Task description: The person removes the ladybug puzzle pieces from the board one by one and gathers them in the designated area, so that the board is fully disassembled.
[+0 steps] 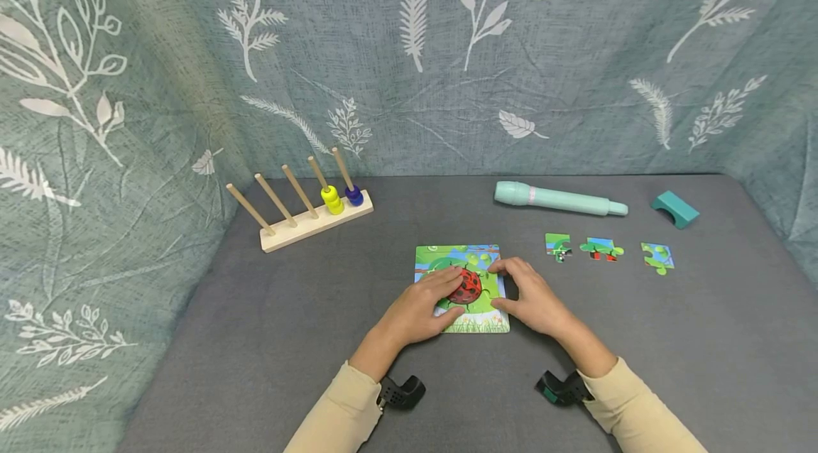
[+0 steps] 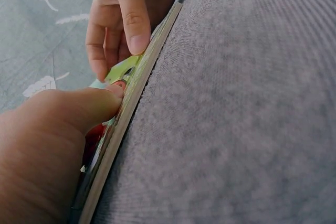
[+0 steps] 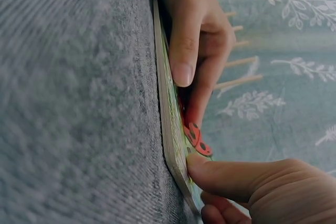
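A jigsaw puzzle (image 1: 473, 325) with a red ladybug on green lies in a flat frame on the table. My left hand (image 1: 418, 307) rests over its left part, fingers extended across the ladybug and thumb on the lower area. At the right edge, my right hand (image 1: 533, 300) holds a green puzzle piece (image 1: 486, 282) between thumb and fingers. The wrist views show this piece (image 2: 123, 69) tilted up from the board, with a red spotted part (image 3: 198, 140) standing above the surface. The left thumb (image 2: 107, 100) touches near it. The palms hide some of the picture.
Three loose puzzle pieces (image 1: 601, 249) lie to the right. Behind them are a mint-green tube (image 1: 556, 198) and a teal arch block (image 1: 675, 209). A wooden peg stand (image 1: 307, 227) with yellow and blue rings stands at the back left. A patterned curtain (image 1: 447, 84) hangs behind the table.
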Motion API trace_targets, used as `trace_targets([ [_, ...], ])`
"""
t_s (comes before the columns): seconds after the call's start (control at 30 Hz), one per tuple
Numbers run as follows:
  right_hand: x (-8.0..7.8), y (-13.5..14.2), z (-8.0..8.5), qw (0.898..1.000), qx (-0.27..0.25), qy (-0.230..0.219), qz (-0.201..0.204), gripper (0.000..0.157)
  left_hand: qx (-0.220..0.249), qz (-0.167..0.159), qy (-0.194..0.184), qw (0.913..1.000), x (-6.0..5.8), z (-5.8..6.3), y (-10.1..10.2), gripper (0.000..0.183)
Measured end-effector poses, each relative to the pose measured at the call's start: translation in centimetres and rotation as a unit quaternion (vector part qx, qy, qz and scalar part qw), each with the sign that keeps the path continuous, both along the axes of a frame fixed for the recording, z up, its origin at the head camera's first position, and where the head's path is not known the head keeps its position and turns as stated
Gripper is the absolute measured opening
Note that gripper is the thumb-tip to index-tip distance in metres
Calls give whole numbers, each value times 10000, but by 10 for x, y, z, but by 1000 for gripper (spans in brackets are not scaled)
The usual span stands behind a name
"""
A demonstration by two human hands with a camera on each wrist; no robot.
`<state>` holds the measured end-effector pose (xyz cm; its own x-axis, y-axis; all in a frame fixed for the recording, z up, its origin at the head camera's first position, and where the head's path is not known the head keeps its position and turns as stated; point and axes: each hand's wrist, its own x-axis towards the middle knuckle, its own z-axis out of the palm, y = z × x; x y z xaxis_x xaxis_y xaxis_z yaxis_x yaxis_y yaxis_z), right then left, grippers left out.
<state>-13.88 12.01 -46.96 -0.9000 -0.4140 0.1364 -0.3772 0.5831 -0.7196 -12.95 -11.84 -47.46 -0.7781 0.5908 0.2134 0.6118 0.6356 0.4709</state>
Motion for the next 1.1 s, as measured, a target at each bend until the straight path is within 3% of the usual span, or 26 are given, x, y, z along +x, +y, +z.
trace_targets([
  [0.47, 1, 0, 1, 9985, -66, 548, 32, 42, -9, -4, -38, 10000, 0, -1, 0, 54],
  [0.8, -2, 5, 3, 9990, -238, 376, 86, 43, 32, -14, -52, 10000, 0, -1, -1, 54],
  [1.1, -9, 27, 14, 9998, -121, 111, -141, 43, 129, -19, -66, 9999, 0, -1, -1, 54],
])
